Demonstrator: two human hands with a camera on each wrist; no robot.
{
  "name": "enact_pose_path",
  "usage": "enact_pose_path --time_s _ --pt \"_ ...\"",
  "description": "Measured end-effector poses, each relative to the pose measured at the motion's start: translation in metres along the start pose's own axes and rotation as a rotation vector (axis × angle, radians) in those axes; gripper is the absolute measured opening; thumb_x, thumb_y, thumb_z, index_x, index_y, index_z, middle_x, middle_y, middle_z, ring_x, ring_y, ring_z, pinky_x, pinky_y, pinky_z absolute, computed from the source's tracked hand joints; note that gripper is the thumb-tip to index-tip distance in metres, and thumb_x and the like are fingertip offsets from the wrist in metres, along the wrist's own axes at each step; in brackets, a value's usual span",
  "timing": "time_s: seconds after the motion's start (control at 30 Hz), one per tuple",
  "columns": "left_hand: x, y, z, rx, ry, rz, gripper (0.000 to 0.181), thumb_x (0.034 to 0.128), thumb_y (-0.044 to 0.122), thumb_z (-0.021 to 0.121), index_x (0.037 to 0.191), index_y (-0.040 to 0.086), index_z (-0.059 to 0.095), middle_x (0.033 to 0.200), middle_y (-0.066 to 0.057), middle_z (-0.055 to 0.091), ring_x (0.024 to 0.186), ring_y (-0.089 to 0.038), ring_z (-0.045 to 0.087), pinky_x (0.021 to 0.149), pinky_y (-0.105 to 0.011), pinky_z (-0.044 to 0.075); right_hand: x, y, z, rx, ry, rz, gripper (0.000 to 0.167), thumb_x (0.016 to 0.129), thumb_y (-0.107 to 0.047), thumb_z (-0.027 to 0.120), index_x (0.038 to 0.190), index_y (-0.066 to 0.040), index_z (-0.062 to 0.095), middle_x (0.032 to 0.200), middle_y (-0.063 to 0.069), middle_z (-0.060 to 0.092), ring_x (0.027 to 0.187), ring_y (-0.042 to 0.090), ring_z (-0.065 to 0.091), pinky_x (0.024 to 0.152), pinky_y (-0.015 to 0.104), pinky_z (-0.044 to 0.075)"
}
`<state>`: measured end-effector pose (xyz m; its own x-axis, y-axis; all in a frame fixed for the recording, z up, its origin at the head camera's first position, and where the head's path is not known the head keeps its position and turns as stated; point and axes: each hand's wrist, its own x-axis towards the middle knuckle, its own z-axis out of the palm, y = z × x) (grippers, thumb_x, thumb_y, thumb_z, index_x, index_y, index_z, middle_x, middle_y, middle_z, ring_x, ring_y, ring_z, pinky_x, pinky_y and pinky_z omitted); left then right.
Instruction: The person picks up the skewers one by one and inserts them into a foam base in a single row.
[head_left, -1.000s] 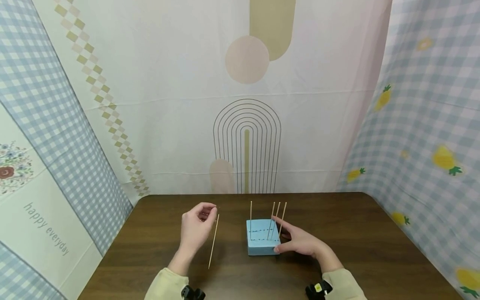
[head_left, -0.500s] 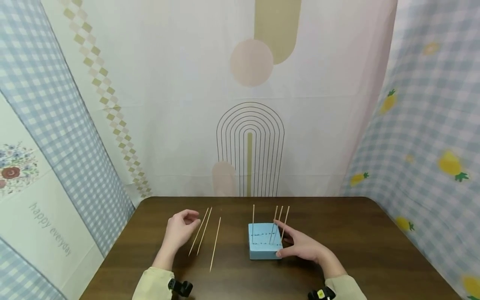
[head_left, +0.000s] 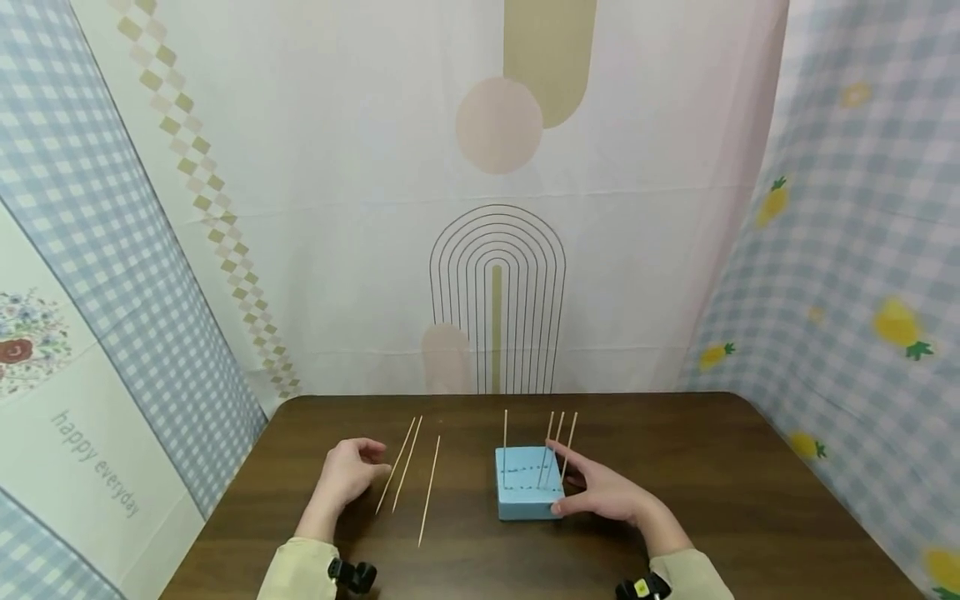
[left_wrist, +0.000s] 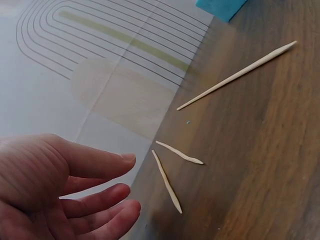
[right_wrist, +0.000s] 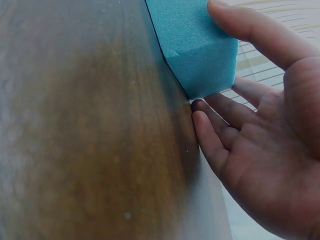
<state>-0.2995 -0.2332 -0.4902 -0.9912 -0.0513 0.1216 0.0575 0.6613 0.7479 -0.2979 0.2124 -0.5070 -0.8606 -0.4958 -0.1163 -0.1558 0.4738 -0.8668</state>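
- Nearest, two pale sleeves point(head_left: 298, 568) reached in over the desk point(head_left: 465, 562).
- At left, the left hand point(head_left: 347, 477) was low over the desk, fingers loosely bent, thumb apart from them, nothing held. Its thumb tip was just beside the leftmost loose stick point(head_left: 395, 465); whether they touched was hard to tell.
- Right of that lay a second loose stick point(head_left: 407, 464), nearly parallel, and farther right a third loose stick point(head_left: 429, 492), reaching nearer than both. They looked light, stiff and easily snapped if bent; a gentle pinch around the middle seemed best, clear of the pointed ends.
- Right of the sticks sat the blue foam block point(head_left: 528, 510). The right hand point(head_left: 603, 487) gripped its right side, thumb on the near face, index finger at the far right corner. The block looked light and soft enough to dent, so low, gentle pressure on its sides would suit it.
- One upright stick point(head_left: 505, 448) stood at the block's left; three leaning sticks point(head_left: 555, 450) stood close together at its right.
- Farthest hung a printed cloth point(head_left: 360, 292), flanked by checked cloths point(head_left: 832, 242).
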Motion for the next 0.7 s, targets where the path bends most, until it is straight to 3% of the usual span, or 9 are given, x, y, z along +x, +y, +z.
enact_pose_path --time_s 0.23,0.43,0.7 --pt "0.0 0.001 0.005 0.008 -0.012 -0.012 0.026 0.0807 0.003 0.089 0.105 0.0 0.08 0.095 -0.007 0.077 0.088 -0.025 0.071 0.082 -0.047 0.058 -0.002 -0.002 0.001 0.008 0.007 0.006 0.105 0.09 -0.031 0.086 0.172 -0.019 0.023 0.172 0.028 0.024 0.147 0.052 0.043 0.118 0.065 0.036" --pt "0.002 -0.002 0.011 0.064 0.006 -0.009 0.026 0.0795 0.007 0.091 0.103 0.001 0.08 0.094 -0.006 0.078 0.092 -0.03 0.073 0.087 -0.051 0.058 -0.002 -0.002 0.001 0.002 0.007 0.016 0.105 0.089 -0.031 0.086 0.172 -0.019 0.023 0.172 0.028 0.024 0.146 0.053 0.043 0.118 0.066 0.035" --pt "-0.002 -0.002 0.015 0.128 0.018 -0.018 0.034 0.0716 0.006 0.093 0.103 0.002 0.08 0.092 -0.005 0.075 0.09 -0.029 0.07 0.084 -0.049 0.056 -0.003 -0.005 0.003 0.005 0.01 0.017 0.104 0.089 -0.029 0.086 0.172 -0.018 0.023 0.171 0.029 0.024 0.145 0.056 0.043 0.116 0.069 0.036"
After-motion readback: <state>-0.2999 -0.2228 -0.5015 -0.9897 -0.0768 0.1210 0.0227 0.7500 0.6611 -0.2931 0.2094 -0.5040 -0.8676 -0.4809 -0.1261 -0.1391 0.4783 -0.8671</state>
